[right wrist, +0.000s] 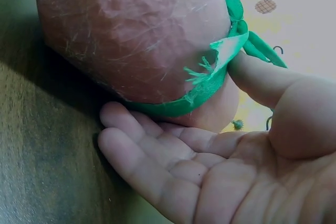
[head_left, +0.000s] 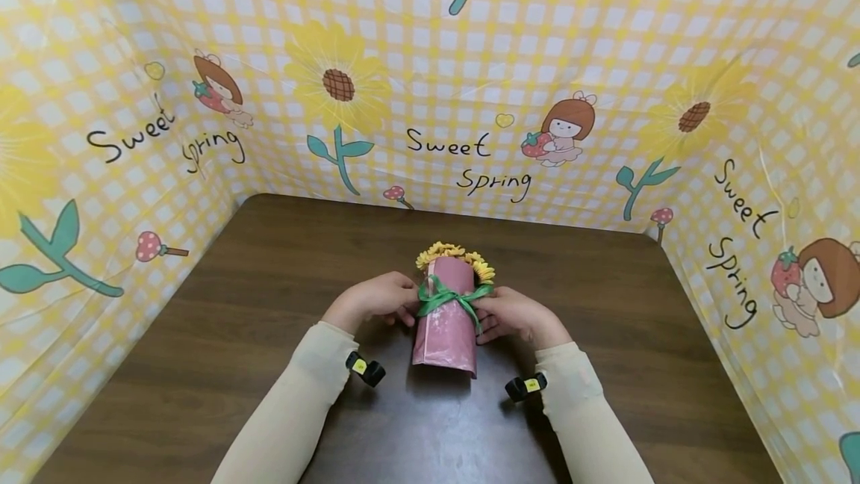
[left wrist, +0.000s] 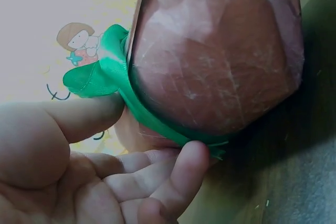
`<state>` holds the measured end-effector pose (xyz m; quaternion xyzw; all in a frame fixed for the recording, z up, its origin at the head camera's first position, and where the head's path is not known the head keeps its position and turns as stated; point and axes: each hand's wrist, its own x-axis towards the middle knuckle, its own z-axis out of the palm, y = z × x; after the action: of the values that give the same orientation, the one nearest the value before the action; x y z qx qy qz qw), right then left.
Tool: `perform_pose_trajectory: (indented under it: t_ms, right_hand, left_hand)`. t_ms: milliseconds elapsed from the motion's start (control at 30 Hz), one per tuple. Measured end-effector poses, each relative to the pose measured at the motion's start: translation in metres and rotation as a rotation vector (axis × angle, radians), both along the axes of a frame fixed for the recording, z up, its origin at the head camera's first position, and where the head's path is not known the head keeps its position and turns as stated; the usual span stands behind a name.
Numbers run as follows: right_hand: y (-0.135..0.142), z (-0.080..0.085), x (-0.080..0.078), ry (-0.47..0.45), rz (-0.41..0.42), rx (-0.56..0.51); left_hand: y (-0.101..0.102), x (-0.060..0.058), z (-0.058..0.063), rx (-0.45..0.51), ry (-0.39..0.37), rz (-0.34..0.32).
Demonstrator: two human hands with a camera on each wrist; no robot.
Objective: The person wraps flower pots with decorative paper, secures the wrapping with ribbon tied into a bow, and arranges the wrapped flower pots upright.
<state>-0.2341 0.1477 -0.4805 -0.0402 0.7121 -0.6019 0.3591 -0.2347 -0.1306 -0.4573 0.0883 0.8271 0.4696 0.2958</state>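
A bouquet (head_left: 446, 342) in pink wrapping paper lies on the table, its yellow flowers (head_left: 484, 269) at the far end. Round its middle runs a green ribbon (head_left: 445, 296), tied in a bow on top. My left hand (head_left: 381, 296) holds it from the left, thumb by the bow and fingers reaching beneath the paper, as the left wrist view shows. From the right, my right hand (right wrist: 210, 166) grips the other side, thumb at the ribbon and fingers under the wrap. A frayed ribbon end shows in the right wrist view. Most of the flowers are hidden behind the paper.
The dark wooden table (head_left: 282, 245) is closed in at the back and both sides by a yellow checked cloth (head_left: 430, 81) printed with sunflowers and figures. Black wrist cameras (head_left: 365, 369) sit on both sleeves, above the tabletop.
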Motion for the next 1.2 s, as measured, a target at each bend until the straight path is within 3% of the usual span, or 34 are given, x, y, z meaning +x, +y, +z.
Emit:
perform_pose_trajectory:
  t_ms: [200,433,567,733,1000,1200]
  right_hand:
    - [-0.001,0.003,0.000,0.015,0.016,-0.025]
    - [-0.004,0.010,0.004,0.041,-0.001,-0.001]
    - [-0.007,0.018,0.007,0.094,-0.037,0.032]
    - [-0.008,0.031,0.009,0.216,-0.097,0.057]
    - [-0.006,0.053,0.017,0.535,-0.219,0.229]
    - [-0.006,0.061,0.021,0.593,-0.248,0.236]
  left_hand:
    - [0.000,0.001,0.005,0.052,-0.031,-0.022]
    - [0.006,0.006,0.013,-0.007,0.025,-0.030]
    - [0.009,0.009,0.020,-0.004,0.053,0.006]
    - [0.013,0.014,0.029,0.026,0.124,0.068]
    - [0.021,0.020,0.042,0.020,0.382,0.075]
    - [0.023,0.021,0.043,0.083,0.434,0.079]
